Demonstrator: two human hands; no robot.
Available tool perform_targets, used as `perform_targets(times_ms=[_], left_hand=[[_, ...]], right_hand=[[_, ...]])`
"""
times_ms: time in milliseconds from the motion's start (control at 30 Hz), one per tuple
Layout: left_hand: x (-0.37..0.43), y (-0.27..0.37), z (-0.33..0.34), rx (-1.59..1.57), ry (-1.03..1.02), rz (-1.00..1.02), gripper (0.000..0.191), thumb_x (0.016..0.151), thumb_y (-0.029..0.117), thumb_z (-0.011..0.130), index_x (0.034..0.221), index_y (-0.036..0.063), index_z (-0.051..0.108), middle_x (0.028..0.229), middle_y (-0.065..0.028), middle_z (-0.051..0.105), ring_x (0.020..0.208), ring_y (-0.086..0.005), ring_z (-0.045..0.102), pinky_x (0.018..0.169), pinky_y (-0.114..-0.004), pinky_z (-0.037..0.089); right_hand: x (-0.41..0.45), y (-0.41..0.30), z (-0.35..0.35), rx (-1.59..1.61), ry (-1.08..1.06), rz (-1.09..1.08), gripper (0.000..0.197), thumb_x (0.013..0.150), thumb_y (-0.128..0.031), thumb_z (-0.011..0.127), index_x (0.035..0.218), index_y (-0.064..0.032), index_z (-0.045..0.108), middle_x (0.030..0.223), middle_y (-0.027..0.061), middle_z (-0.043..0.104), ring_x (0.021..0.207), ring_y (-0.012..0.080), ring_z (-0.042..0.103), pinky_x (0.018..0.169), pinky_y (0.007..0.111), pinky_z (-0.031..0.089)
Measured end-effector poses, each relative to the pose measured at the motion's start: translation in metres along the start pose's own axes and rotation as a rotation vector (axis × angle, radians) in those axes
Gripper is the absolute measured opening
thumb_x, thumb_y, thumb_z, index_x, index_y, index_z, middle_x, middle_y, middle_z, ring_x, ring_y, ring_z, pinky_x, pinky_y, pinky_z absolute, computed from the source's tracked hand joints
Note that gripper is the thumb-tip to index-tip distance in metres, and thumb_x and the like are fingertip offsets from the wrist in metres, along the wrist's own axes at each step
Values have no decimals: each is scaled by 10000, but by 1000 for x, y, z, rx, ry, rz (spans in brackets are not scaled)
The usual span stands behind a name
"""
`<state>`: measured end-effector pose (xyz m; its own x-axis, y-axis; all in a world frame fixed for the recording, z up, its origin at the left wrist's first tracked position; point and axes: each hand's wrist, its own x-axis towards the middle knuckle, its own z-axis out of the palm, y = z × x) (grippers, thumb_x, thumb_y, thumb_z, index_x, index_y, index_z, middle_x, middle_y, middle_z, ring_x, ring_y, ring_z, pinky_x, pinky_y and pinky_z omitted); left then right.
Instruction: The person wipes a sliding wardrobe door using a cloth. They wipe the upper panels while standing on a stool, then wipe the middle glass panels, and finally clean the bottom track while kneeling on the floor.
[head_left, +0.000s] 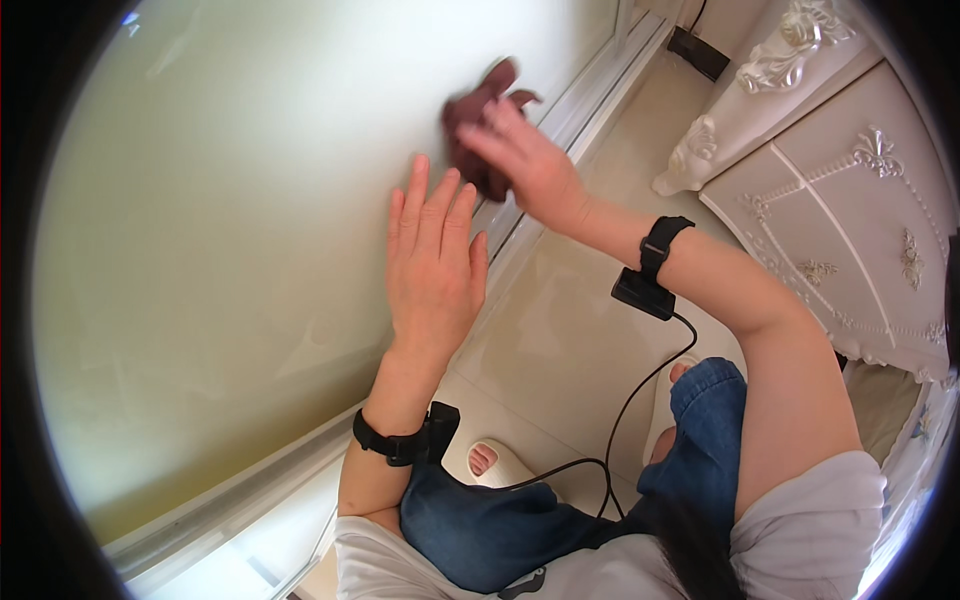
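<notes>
A crumpled dark maroon cloth (469, 120) lies against a large frosted glass panel (247, 225), near the panel's frame at upper centre. My right hand (529, 161) presses on the cloth, its fingers blurred and spread over the fabric. Just below and left of the cloth, my left hand (435, 255) rests on the panel, palm towards it, with nothing held. A black strap with a small box sits on each of my forearms, and a black cable hangs from the right one.
The metal frame and track (592, 105) border the glass. To the right stands ornate white furniture with carved mouldings (817, 187). A black box (697, 54) is on the tiled floor (555, 300) at the top right. My feet in light slippers (506, 465) are below.
</notes>
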<state>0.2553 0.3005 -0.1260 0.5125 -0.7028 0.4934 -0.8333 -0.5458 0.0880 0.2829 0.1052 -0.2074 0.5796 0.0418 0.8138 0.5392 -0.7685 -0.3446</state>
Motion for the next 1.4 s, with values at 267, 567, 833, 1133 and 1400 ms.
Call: perform_targets(times_ms=[267,567,833,1133,1400], left_hand=[[0,-16,13,107,29,22,553,854,-13,634,1389,12,497,1476,-134,485,1451,-369,354,1121,-570,341],[16,-24,33,154,121,104,586,822,-53,629,1391,11,500,1468,-127,498,1439,-357,382,1076,-554,380],[53,-9,46,71,105,140,544,795,-13,666,1323,-15,538,1457,-157,491,1449,-370,348,1147,-547,318],[31,4,17,-151,120,105,510,796,6,691,1289,-9,562,1419,-168,521,1403,-412,396,1134,-557,334],[-5,-11,-3,-33,128,57,447,799,-30,669,1240,-14,594,1277,-150,603,1295,-386,510,1101,-565,374]], right_hand=[[11,47,-13,-100,86,424,895,798,115,617,1554,-184,241,1464,211,410,1226,466,498,919,463,496],[19,68,-12,23,174,462,849,806,145,489,1567,-36,159,1504,301,325,1392,464,345,1153,416,311],[-64,67,33,-77,-41,756,864,831,7,599,1538,47,105,1518,342,308,1279,482,495,1047,470,443],[-13,6,12,48,66,507,821,782,121,529,1532,-41,234,1487,311,366,1195,503,516,904,479,508],[39,15,-6,-27,229,402,769,830,138,508,1526,-74,261,1396,205,463,1192,426,539,976,416,467]])
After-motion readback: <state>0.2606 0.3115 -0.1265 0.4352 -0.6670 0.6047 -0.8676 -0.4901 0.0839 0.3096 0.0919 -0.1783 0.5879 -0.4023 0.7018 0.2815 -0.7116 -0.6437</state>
